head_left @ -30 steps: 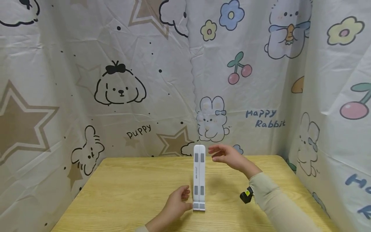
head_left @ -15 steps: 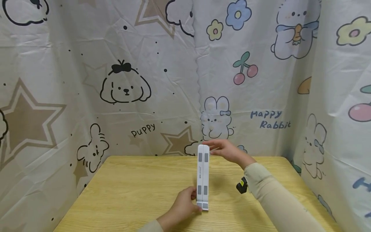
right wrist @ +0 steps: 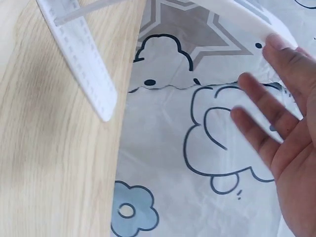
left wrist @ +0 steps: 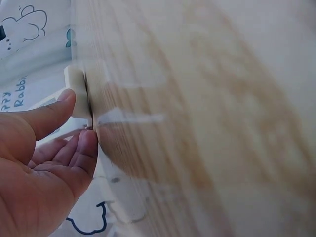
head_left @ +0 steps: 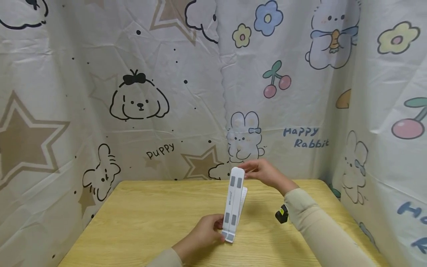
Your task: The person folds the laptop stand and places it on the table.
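A white folding laptop stand [head_left: 233, 204] with grey pads stands near the middle of the table, its top leaning slightly right and a perforated base rail [right wrist: 86, 61] spread out behind it. My left hand [head_left: 207, 230] grips the lower end; in the left wrist view the thumb lies on one side and curled fingers [left wrist: 84, 153] on the other. High on the stand, my right hand [head_left: 265, 173] holds the upper end between thumb and forefinger. Its other fingers [right wrist: 266, 108] stand away from the stand in the right wrist view.
The wooden table [head_left: 160, 207] is bounded at the back and sides by a printed curtain [head_left: 186, 111]. A small black and yellow device [head_left: 281, 214] sits at the right wrist, below the sleeve.
Both hands have closed in on the stand and taken hold, the right one at the top. The stand's top has tilted right, and its base rail now shows behind it.
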`<action>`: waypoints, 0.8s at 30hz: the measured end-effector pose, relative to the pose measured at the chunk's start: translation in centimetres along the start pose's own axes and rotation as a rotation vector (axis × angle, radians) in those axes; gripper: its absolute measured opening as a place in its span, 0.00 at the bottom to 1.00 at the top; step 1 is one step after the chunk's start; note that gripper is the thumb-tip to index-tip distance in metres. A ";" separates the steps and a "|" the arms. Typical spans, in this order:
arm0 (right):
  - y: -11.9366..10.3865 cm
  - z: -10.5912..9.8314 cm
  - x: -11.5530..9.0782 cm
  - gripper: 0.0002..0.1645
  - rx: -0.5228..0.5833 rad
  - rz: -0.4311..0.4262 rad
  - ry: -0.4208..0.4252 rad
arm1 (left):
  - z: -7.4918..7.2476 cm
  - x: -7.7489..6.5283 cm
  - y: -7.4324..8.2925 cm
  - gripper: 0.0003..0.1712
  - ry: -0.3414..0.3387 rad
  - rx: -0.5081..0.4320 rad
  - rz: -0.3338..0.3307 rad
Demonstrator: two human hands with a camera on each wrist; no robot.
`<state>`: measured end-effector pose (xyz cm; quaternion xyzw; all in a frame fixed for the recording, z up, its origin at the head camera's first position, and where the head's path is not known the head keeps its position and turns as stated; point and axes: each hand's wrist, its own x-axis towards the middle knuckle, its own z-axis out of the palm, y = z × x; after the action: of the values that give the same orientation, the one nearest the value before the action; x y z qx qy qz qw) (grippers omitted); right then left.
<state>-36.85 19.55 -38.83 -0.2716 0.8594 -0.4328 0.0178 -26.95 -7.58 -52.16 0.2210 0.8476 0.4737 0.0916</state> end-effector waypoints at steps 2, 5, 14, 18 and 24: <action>-0.4 -0.2 -0.1 0.22 -0.015 0.010 -0.014 | -0.1 -0.2 0.1 0.38 -0.001 0.006 0.001; -1.1 -0.5 -0.1 0.25 -0.026 0.018 -0.056 | 0.0 -0.3 0.4 0.37 0.004 0.026 0.002; -1.3 -1.3 0.1 0.31 -0.011 0.005 -0.176 | 0.9 0.1 1.0 0.39 0.030 0.017 -0.017; -1.0 -1.8 -0.4 0.29 -0.013 -0.014 -0.175 | 0.5 0.4 0.4 0.39 0.010 0.027 -0.016; -0.7 -2.5 -1.3 0.29 -0.103 -0.027 -0.126 | -0.8 0.8 0.0 0.34 -0.050 -0.026 -0.027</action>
<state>-36.11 21.65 -36.98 -0.3102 0.8740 -0.3705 0.0521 -27.97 -7.81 -51.63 0.2203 0.8417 0.4777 0.1219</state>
